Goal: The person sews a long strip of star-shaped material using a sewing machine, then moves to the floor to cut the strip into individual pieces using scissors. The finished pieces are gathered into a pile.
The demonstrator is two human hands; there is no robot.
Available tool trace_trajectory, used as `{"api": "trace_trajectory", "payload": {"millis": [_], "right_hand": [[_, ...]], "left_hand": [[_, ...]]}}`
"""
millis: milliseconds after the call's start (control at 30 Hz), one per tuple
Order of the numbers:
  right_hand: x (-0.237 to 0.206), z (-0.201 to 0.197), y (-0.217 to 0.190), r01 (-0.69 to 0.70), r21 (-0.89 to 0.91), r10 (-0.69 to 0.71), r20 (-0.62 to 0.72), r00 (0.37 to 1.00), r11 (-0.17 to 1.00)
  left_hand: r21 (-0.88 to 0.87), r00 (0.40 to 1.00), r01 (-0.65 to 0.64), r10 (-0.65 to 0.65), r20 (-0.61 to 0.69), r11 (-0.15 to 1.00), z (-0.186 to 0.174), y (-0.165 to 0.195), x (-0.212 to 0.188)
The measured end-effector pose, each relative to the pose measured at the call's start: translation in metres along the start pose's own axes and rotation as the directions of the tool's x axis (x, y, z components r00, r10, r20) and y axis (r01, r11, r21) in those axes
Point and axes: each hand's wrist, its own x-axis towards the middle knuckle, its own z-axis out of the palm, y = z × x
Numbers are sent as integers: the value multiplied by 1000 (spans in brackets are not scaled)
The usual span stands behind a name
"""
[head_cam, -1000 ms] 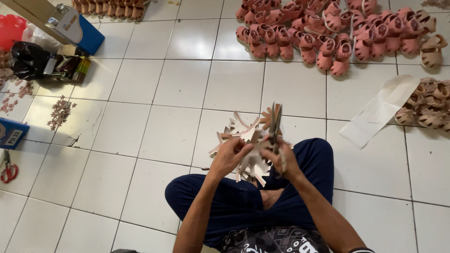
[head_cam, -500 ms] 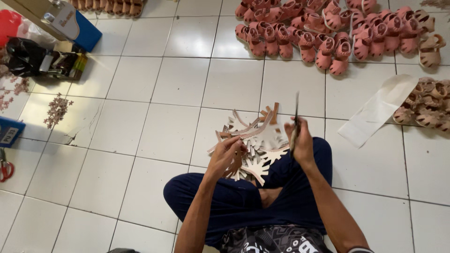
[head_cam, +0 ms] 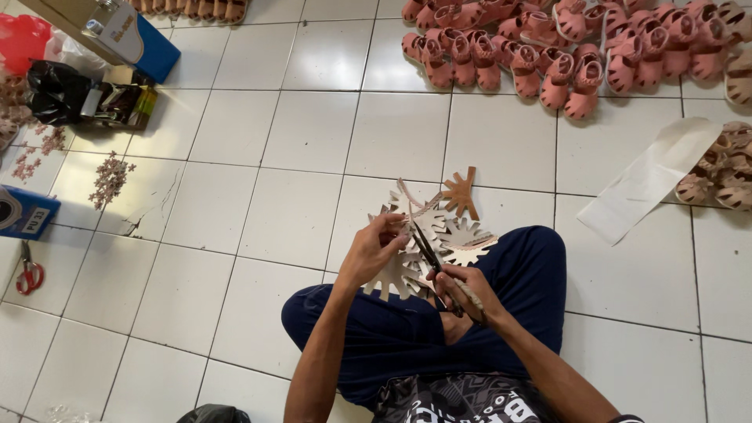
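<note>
A person sits cross-legged on a white tiled floor (head_cam: 313,141), seen from above, wearing dark blue trousers (head_cam: 517,274).

The left hand (head_cam: 374,249) is closed in a pinch, fingers and thumb gripping the edge of a cream, toothed cut-out piece (head_cam: 423,215) held above the lap. The right hand (head_cam: 462,294) is curled shut around the handles of a pair of dark scissors (head_cam: 427,251), whose blades point up and away from the body into the piece the left hand holds. How far apart the blades stand is not clear.

Under and just beyond the hands lies a small pile of similar cream cut-outs (head_cam: 462,239) on the floor, touching the right knee. At the far edge of the pile lies a brown, star-shaped cut-out (head_cam: 460,193).

Farther away, at the top right, many pink sandals (head_cam: 564,47) are laid close together on the floor. At the right edge sits a smaller group of tan sandals (head_cam: 724,172), with a long white sheet (head_cam: 646,180) beside them.

To the left, well apart from the hands, are a blue box (head_cam: 145,47), a black bag (head_cam: 55,90), a scatter of small pinkish bits (head_cam: 110,178), and red-handled scissors (head_cam: 30,274) lying near the left edge.
</note>
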Motion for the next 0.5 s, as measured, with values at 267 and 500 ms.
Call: {"api": "trace_trajectory", "payload": {"millis": [267, 500], "right_hand": [[1, 1, 13, -71, -62, 56, -205, 977, 996], [24, -11, -20, 78, 78, -81, 31, 996, 994]], "left_hand": [[-140, 999, 43, -40, 22, 989, 3, 5, -4], [-184, 992, 33, -55, -112, 982, 28, 11, -7]]}}
